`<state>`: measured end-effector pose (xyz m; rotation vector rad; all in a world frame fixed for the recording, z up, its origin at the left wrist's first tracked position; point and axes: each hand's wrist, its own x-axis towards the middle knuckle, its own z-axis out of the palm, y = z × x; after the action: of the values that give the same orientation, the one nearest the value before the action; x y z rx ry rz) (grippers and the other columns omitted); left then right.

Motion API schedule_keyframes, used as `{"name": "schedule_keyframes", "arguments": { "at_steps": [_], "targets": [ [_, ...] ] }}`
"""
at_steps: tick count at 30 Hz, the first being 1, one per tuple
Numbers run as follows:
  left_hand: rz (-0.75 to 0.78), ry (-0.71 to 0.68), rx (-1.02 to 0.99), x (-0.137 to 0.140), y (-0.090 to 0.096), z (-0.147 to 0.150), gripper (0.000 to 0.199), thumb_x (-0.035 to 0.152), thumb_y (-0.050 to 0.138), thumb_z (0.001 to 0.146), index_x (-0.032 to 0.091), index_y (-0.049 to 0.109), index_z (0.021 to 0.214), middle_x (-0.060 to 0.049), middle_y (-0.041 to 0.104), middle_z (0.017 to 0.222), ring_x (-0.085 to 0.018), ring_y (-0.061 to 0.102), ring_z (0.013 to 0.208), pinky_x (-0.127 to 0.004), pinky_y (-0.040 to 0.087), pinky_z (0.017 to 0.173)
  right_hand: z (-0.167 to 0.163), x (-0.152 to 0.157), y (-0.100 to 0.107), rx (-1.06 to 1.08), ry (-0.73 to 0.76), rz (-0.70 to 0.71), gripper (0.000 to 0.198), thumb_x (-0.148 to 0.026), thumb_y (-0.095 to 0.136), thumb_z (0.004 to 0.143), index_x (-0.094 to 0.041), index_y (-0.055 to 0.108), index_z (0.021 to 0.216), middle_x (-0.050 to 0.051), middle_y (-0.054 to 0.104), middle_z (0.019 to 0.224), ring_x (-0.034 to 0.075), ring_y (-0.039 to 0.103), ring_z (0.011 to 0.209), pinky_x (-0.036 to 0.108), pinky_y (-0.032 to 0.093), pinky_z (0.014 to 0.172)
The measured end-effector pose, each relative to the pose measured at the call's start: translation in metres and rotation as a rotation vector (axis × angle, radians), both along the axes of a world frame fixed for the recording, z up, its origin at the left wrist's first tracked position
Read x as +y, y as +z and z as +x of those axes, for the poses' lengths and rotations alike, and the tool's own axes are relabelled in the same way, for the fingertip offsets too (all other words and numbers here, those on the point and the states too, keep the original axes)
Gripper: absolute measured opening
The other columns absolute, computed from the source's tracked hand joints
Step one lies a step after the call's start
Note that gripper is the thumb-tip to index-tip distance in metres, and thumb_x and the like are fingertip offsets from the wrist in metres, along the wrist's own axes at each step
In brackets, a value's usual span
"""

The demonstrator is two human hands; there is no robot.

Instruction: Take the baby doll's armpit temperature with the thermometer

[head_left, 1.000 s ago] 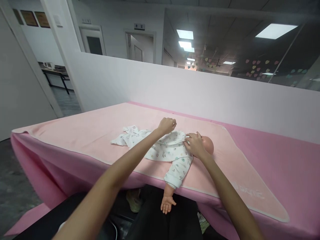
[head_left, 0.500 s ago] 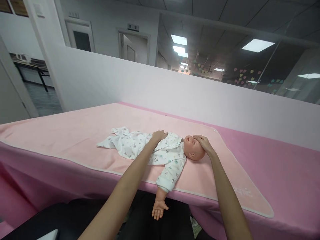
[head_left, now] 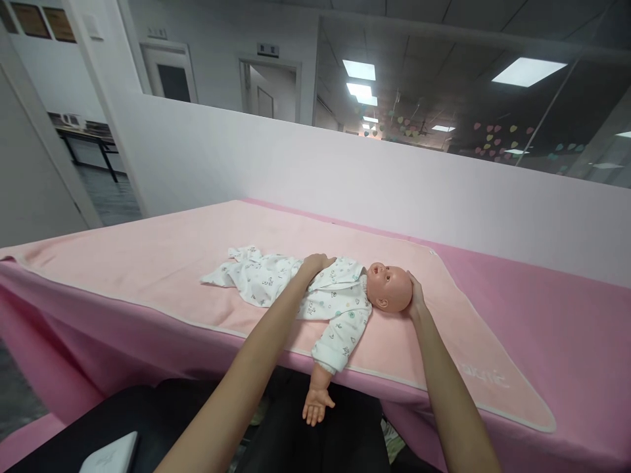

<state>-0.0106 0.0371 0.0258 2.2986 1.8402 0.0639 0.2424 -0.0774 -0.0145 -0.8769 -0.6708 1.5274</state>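
Note:
A baby doll (head_left: 340, 289) in a white printed outfit lies on its back on a pink blanket (head_left: 162, 263), its head to the right. Across its belly rests my left hand (head_left: 319, 263), laid flat; the fingertips on the far side are partly hidden. My right hand (head_left: 417, 292) cups the crown of the doll's bald head (head_left: 394, 289), with several fingers out of sight behind it. The doll's near arm (head_left: 320, 381) hangs over the table's front edge, palm up. Its empty-looking trouser legs (head_left: 231, 269) stretch to the left.
A darker pink cloth (head_left: 566, 295) covers the table under the blanket. Behind it rises a low white wall (head_left: 345, 171) with glass above. A white flat object (head_left: 111, 453) lies on a black surface at lower left. A doorway (head_left: 98, 164) opens at far left.
My right hand has slid from the doll's forehead round to the crown of its head. The left hand stays on the belly. The view has shifted slightly.

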Motion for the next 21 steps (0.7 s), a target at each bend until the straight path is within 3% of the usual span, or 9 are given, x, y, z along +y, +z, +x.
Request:
{"name": "schedule_keyframes", "arguments": {
  "at_steps": [7, 9, 15, 18, 21],
  "targets": [
    [-0.013, 0.003, -0.018, -0.011, 0.006, -0.001, 0.064, 0.051, 0.017, 0.084, 0.01, 0.059, 0.109, -0.017, 0.063, 0.106, -0.027, 0.058, 0.101, -0.033, 0.043, 0.081, 0.014, 0.011, -0.004, 0.02, -0.317, 0.069, 0.04, -0.053, 0.04, 0.079, -0.021, 0.058, 0.094, 0.007, 0.068, 0.086, 0.026, 0.063, 0.087, 0.047, 0.049, 0.081],
    [-0.02, -0.001, -0.022, -0.011, 0.006, 0.0, 0.064, 0.051, 0.016, 0.084, 0.01, 0.058, 0.11, -0.017, 0.062, 0.108, -0.027, 0.057, 0.102, -0.033, 0.043, 0.082, 0.012, 0.009, 0.0, 0.024, -0.275, 0.074, 0.04, -0.053, 0.041, 0.079, -0.02, 0.059, 0.094, 0.008, 0.068, 0.086, 0.026, 0.063, 0.088, 0.046, 0.049, 0.082],
    [-0.044, 0.001, -0.033, -0.007, 0.006, 0.0, 0.062, 0.049, 0.017, 0.084, 0.009, 0.058, 0.11, -0.017, 0.06, 0.111, -0.027, 0.057, 0.103, -0.035, 0.043, 0.083, -0.005, -0.004, 0.008, 0.032, 0.098, -0.023, 0.054, -0.058, 0.042, 0.075, -0.016, 0.058, 0.105, 0.012, 0.065, 0.102, 0.03, 0.06, 0.096, 0.051, 0.046, 0.084],
    [-0.041, 0.0, -0.034, -0.008, 0.007, 0.0, 0.062, 0.048, 0.017, 0.084, 0.009, 0.057, 0.11, -0.016, 0.06, 0.112, -0.027, 0.057, 0.103, -0.035, 0.043, 0.083, 0.0, -0.003, 0.002, 0.061, 0.062, -0.021, 0.058, -0.06, 0.042, 0.074, -0.015, 0.057, 0.107, 0.013, 0.064, 0.105, 0.031, 0.06, 0.098, 0.052, 0.046, 0.084],
    [-0.03, -0.004, -0.032, -0.014, 0.008, 0.0, 0.063, 0.05, 0.015, 0.085, 0.01, 0.057, 0.11, -0.016, 0.061, 0.111, -0.027, 0.057, 0.102, -0.034, 0.043, 0.083, 0.015, 0.005, -0.01, 0.067, -0.168, 0.012, 0.052, -0.057, 0.04, 0.077, -0.016, 0.056, 0.105, 0.013, 0.064, 0.102, 0.029, 0.06, 0.097, 0.052, 0.047, 0.083]
  ]
}}
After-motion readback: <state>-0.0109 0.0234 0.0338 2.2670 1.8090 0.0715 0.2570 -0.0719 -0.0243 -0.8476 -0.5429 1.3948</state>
